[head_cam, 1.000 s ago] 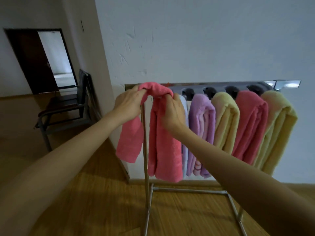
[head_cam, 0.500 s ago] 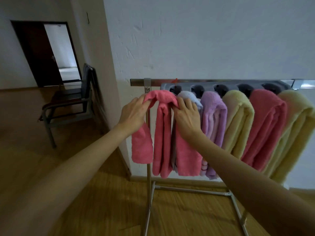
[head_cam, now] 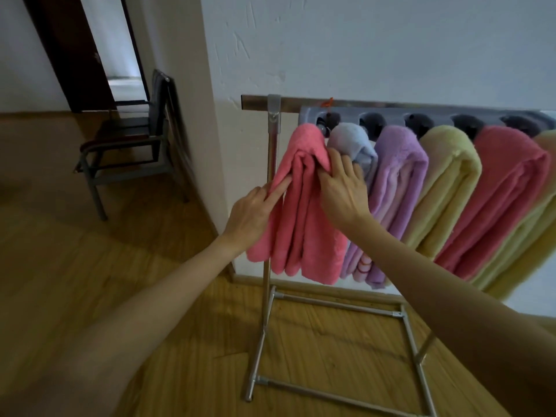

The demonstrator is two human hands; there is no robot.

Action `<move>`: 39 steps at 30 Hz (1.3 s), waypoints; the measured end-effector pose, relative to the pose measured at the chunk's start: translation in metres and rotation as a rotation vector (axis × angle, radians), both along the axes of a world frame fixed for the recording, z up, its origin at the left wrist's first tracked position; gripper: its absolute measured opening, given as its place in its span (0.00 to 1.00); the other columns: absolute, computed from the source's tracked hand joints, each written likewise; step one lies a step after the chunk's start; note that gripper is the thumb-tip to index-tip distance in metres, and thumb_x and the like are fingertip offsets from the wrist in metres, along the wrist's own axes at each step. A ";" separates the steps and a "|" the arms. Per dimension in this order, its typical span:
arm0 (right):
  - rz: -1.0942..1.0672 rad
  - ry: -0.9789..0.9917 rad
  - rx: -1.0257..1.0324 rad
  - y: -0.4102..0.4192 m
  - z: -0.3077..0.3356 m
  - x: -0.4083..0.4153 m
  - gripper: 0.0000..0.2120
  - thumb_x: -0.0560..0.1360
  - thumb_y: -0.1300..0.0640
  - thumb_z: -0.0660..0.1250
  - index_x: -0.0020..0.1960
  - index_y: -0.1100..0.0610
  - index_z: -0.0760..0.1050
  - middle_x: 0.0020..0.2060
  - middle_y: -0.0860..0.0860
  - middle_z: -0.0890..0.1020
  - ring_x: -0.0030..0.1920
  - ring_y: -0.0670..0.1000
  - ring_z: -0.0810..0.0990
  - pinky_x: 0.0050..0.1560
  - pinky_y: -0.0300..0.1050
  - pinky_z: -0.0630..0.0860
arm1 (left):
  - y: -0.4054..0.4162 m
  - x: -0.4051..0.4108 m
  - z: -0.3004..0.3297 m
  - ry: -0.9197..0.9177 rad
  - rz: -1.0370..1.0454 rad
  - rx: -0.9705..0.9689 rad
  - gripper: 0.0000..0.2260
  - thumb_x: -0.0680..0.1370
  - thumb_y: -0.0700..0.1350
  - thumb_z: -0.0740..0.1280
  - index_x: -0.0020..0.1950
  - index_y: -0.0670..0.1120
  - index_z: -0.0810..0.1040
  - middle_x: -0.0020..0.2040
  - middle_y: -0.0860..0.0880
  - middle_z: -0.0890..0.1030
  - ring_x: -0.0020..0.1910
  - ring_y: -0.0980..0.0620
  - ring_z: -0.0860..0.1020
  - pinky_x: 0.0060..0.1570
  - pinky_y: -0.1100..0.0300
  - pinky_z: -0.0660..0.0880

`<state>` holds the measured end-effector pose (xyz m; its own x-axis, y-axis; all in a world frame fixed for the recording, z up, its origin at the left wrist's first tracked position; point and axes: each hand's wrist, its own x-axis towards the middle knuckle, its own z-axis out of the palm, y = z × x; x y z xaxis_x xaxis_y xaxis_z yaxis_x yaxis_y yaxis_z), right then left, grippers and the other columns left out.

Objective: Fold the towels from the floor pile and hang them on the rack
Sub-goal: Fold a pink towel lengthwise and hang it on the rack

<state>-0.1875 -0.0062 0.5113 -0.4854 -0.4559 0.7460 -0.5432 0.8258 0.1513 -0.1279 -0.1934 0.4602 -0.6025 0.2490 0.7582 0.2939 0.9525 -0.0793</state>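
The rack fills the frame from the centre out to 3 o'clock, its grey hanger bar carrying a full row of folded towels. From 3 o'clock inward hang a yellow towel, a coral towel, a pale yellow towel, a lilac towel and a light blue towel. At the row's 9 o'clock end is the pink towel, draped over its peg and hanging just beside the blue one.

Both hands are on it. The left hand lays nearly straight fingers against its outer fold; the right hand presses flat on the inner side, fingertips tucked under an edge, possibly pinching.

Six towels look hung; this one seems to need only smoothing. The floor pile is out of view, so what remains cannot be told.
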 end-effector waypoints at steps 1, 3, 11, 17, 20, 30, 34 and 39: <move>0.039 -0.029 -0.054 0.003 -0.006 0.002 0.14 0.72 0.66 0.61 0.57 0.62 0.77 0.60 0.62 0.75 0.52 0.62 0.76 0.43 0.53 0.76 | 0.002 0.003 -0.005 -0.037 -0.037 0.088 0.30 0.78 0.35 0.60 0.77 0.48 0.52 0.58 0.41 0.78 0.41 0.50 0.77 0.36 0.56 0.79; 0.140 -0.129 -0.141 0.012 -0.015 0.008 0.23 0.74 0.67 0.60 0.68 0.57 0.69 0.63 0.62 0.71 0.50 0.63 0.77 0.36 0.51 0.77 | 0.005 0.008 -0.016 -0.121 -0.102 0.361 0.34 0.79 0.41 0.63 0.77 0.50 0.44 0.57 0.46 0.78 0.35 0.57 0.75 0.33 0.64 0.77; 0.292 -0.575 -0.615 0.028 -0.052 0.030 0.27 0.74 0.60 0.66 0.70 0.57 0.60 0.64 0.54 0.72 0.58 0.53 0.75 0.52 0.42 0.70 | 0.007 -0.002 -0.054 -0.534 0.030 0.672 0.06 0.74 0.45 0.70 0.47 0.45 0.77 0.37 0.52 0.78 0.34 0.55 0.76 0.34 0.61 0.70; 0.099 -0.474 -0.593 0.032 -0.067 0.029 0.04 0.73 0.62 0.64 0.42 0.63 0.71 0.41 0.51 0.70 0.37 0.56 0.73 0.36 0.46 0.65 | -0.010 -0.016 -0.064 -0.365 0.268 0.723 0.06 0.76 0.42 0.68 0.41 0.41 0.74 0.34 0.48 0.78 0.32 0.48 0.77 0.33 0.54 0.74; 0.077 -0.484 -0.558 0.036 -0.067 0.027 0.05 0.73 0.62 0.64 0.40 0.63 0.71 0.41 0.53 0.70 0.35 0.57 0.73 0.35 0.46 0.65 | 0.002 -0.017 -0.065 -0.579 0.094 0.728 0.05 0.74 0.42 0.69 0.46 0.42 0.77 0.39 0.47 0.80 0.37 0.48 0.80 0.37 0.56 0.77; 0.057 -0.472 -0.490 0.043 -0.067 0.030 0.05 0.73 0.62 0.63 0.41 0.65 0.71 0.45 0.59 0.74 0.37 0.62 0.75 0.34 0.54 0.73 | 0.056 -0.014 -0.062 -0.538 0.183 0.806 0.31 0.63 0.66 0.70 0.60 0.51 0.70 0.47 0.54 0.81 0.42 0.52 0.80 0.42 0.56 0.78; 0.059 -0.467 -0.490 0.044 -0.069 0.036 0.06 0.73 0.63 0.61 0.49 0.65 0.69 0.44 0.62 0.78 0.41 0.64 0.77 0.36 0.54 0.72 | 0.056 -0.017 -0.065 -0.446 0.230 0.782 0.22 0.71 0.56 0.70 0.55 0.41 0.73 0.43 0.47 0.81 0.38 0.46 0.80 0.37 0.55 0.78; 0.120 -0.558 -0.556 0.034 -0.078 0.054 0.09 0.74 0.68 0.58 0.54 0.66 0.66 0.35 0.59 0.77 0.37 0.64 0.77 0.34 0.46 0.62 | 0.028 -0.016 -0.062 -0.380 0.294 0.729 0.04 0.75 0.39 0.67 0.44 0.38 0.77 0.40 0.42 0.80 0.38 0.42 0.80 0.32 0.58 0.70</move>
<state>-0.1339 0.0281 0.4336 -0.8257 -0.1612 0.5406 -0.5073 0.6314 -0.5865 -0.1443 -0.1657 0.3978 -0.8108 -0.4249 0.4025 -0.0890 0.7692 0.6328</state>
